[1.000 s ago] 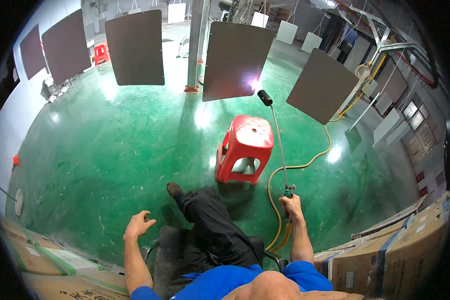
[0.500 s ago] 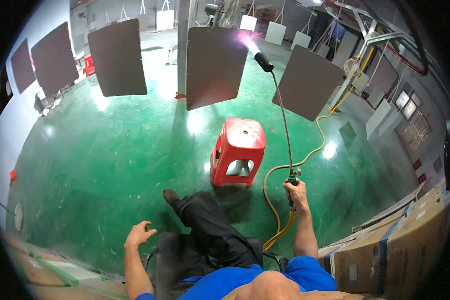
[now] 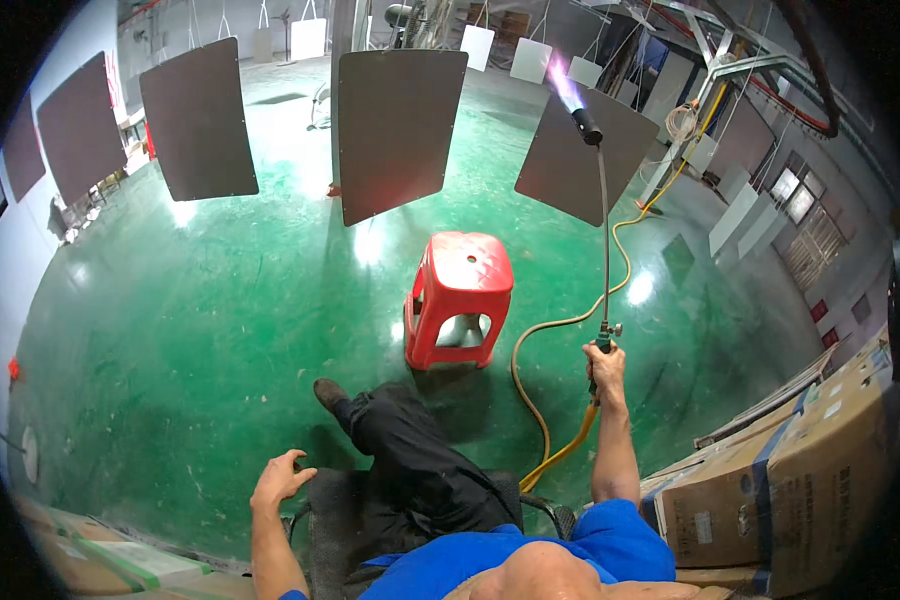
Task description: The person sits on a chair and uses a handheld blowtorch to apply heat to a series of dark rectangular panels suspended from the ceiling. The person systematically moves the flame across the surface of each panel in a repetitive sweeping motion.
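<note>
My right hand [image 3: 607, 374] is wrapped around the green handle of a lit gas torch [image 3: 605, 235]. The torch's long thin pipe reaches upward to a black nozzle [image 3: 587, 126], and a violet-white flame [image 3: 563, 82] shoots from it. That flame shows at the upper edge of the right-hand dark panel [image 3: 570, 165]; whether it touches the panel I cannot tell. To its left hangs another dark panel [image 3: 398, 125] with rounded corners. My left hand [image 3: 282, 478] hovers beside my chair [image 3: 335, 510], empty, with fingers loosely bent and apart.
A red plastic stool [image 3: 470, 265] stands ahead on the green floor [image 3: 200, 340]. A yellowish hose [image 3: 530, 335] curls from the right across the floor. More dark panels [image 3: 198, 125] hang at left. Large cardboard boxes [image 3: 820, 480] stand at the lower right.
The torch has swung right, taking its flame from the middle panel's upper corner to the right-hand panel. My right hand moved slightly right with it. The view has shifted a little; my left hand stays empty.
</note>
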Motion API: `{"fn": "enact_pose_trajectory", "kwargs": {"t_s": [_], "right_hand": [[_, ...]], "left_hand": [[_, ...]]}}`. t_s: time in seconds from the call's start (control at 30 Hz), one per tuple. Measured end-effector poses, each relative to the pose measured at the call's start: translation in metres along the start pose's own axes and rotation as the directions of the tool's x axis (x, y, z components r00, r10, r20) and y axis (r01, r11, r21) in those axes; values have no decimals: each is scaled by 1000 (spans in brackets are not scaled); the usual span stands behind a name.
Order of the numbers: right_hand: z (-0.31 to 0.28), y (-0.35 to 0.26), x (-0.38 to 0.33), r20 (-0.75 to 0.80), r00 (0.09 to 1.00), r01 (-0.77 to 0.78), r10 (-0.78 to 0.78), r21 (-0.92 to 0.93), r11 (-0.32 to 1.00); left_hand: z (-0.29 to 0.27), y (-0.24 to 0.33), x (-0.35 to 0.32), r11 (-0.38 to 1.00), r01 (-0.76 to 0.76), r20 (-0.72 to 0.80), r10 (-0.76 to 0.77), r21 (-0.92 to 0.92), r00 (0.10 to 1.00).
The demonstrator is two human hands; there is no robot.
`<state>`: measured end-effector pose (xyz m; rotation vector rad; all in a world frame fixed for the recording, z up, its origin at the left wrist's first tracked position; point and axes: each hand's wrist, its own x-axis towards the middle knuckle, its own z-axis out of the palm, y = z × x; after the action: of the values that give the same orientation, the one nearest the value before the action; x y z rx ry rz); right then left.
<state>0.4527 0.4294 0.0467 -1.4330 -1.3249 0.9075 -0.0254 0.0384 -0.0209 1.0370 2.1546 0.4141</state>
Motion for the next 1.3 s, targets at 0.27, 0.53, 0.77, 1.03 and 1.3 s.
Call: {"fn": "enact_pose_trajectory", "kwargs": {"t_s": [0.27, 0.53, 0.77, 1.03, 1.3], "right_hand": [[16, 6, 29, -14, 999, -30, 30, -54, 998], [32, 47, 9, 27, 994, -96, 101, -159, 983], [33, 93, -12, 33, 992, -112, 125, -260, 959], [34, 118, -35, 47, 986, -136, 160, -324, 936], [11, 134, -59, 3, 956, -284, 292, -224, 932]], "left_hand": [[-4, -3, -1, 999, 24, 0, -24, -38, 1000], [-5, -6, 2, 1000, 16, -13, -16, -6, 1000], [-5, -5, 4, 1000, 15, -6, -15, -10, 1000], [-9, 1, 1, 999, 33, -10, -33, -10, 999], [-7, -2, 2, 1000, 29, 4, -29, -11, 1000]]}}
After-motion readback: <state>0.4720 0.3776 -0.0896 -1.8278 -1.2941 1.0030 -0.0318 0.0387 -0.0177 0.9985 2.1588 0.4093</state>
